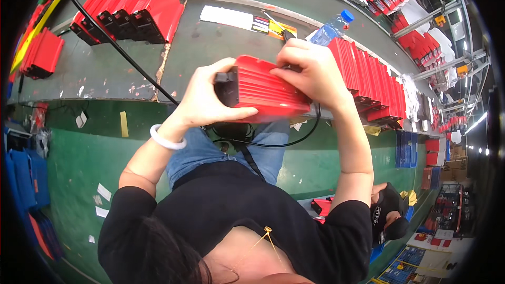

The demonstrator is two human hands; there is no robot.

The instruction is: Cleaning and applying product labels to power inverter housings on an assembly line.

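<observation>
A red ribbed metal case (265, 85) with a black end is held up in front of my body, tilted and slightly blurred. My left hand (202, 94) grips its black end, thumb along the near side and fingers round the far side. At the other end, my right hand (313, 68) is closed with bent fingers against the top of the case. Something dark shows between those fingers, too covered to name. Beyond the hands, a label strip (226, 17), a small yellow-orange card (282, 29) and a blue-capped bottle (331, 29) lie on the bench.
Several red cases (158, 10) stand at the bench's far left, and a long row of them (365, 76) stands on the right. A black cable (113, 42) crosses the bench (123, 66) on the left. At lower right, a person in a dark cap (392, 213) is close by.
</observation>
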